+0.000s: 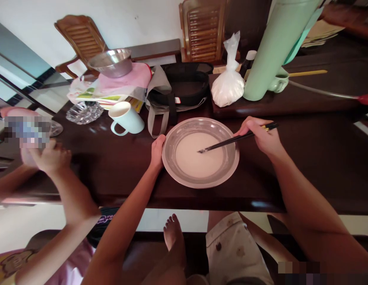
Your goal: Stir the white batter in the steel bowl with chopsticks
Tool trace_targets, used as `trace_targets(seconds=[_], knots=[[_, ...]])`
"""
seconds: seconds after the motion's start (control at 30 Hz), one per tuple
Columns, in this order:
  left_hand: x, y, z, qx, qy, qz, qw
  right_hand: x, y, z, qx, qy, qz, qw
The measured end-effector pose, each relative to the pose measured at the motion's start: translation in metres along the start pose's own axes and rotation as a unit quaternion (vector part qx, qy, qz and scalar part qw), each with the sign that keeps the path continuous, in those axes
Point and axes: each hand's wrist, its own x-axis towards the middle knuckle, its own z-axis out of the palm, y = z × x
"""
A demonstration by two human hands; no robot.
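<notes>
A wide metal bowl (201, 184) rests on the dark wooden table, with a pale, milky liquid (192, 160) in its bottom. My left hand (157, 151) grips the bowl's left rim, its fingers partly hidden behind the edge. Over on the right side, my right hand (260, 134) is closed around a pair of dark chopsticks (231, 140). Their whitened tips touch the liquid near the middle of the bowl. The fingertips of this hand are close to the bowl's right rim.
Behind the bowl are a white mug (129, 119), a black-and-grey bag (186, 87), a tied plastic bag of white powder (227, 89) and a tall green flask (270, 59). A glass dish (84, 113) and a steel bowl (112, 65) stand farther left. Another person's hands (52, 156) are at left.
</notes>
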Motion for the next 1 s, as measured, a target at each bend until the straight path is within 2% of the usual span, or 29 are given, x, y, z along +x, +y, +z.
trace_targets(seconds=[0.1, 0.2, 0.27, 0.37, 0.4, 0.47, 0.53, 0.6, 0.67, 0.73, 0.8, 0.87, 0.93, 1.0], knots=[[0.001, -0.0012, -0.0005, 0.005, -0.003, 0.009, 1.0, -0.0008, 0.0003, -0.0002, 0.019, -0.038, 0.011, 0.999], [0.0013, 0.0001, 0.0002, 0.013, -0.001, 0.006, 1.0, -0.0017, -0.0012, 0.0033, -0.033, -0.09, 0.017, 0.995], [0.0011, 0.0013, 0.001, 0.014, 0.002, 0.004, 1.0, -0.0011, -0.0005, 0.0027, -0.056, -0.066, 0.004, 0.996], [0.0004, 0.0026, 0.0017, 0.009, 0.007, -0.004, 1.0, 0.0005, 0.0022, -0.0023, -0.013, 0.004, -0.01, 1.0], [0.0, 0.0031, 0.0018, 0.009, 0.008, -0.007, 1.0, 0.0006, 0.0025, -0.0034, 0.011, 0.009, -0.009, 1.0], [-0.0008, 0.0042, 0.0019, 0.009, 0.007, -0.011, 1.0, 0.0002, 0.0016, -0.003, 0.03, -0.021, 0.0, 0.999], [-0.0017, 0.0055, 0.0022, 0.013, 0.008, -0.01, 1.0, -0.0006, -0.0008, 0.0, -0.003, -0.068, 0.01, 0.998], [-0.0023, 0.0065, 0.0025, 0.015, 0.008, -0.01, 1.0, -0.0008, -0.0025, 0.0021, -0.051, -0.087, 0.008, 0.995], [-0.0024, 0.0065, 0.0025, 0.015, 0.006, -0.011, 1.0, -0.0002, -0.002, 0.0007, -0.066, -0.056, 0.0, 0.996], [-0.0019, 0.0053, 0.0021, 0.011, 0.003, -0.007, 1.0, 0.0008, -0.0003, -0.0028, -0.038, -0.009, -0.009, 0.999], [-0.0012, 0.0039, 0.0015, 0.009, 0.002, -0.002, 1.0, 0.0011, 0.0007, -0.005, 0.001, 0.005, -0.011, 1.0], [-0.0008, 0.0032, 0.0013, 0.011, 0.003, -0.001, 1.0, 0.0005, -0.0001, -0.0037, 0.005, -0.029, -0.001, 1.0], [-0.0007, 0.0035, 0.0016, 0.015, 0.006, -0.006, 1.0, -0.0004, -0.0019, -0.0003, -0.034, -0.076, 0.008, 0.997], [-0.0008, 0.0042, 0.0021, 0.018, 0.01, -0.01, 1.0, -0.0005, -0.0024, 0.0016, -0.081, -0.086, 0.007, 0.993]])
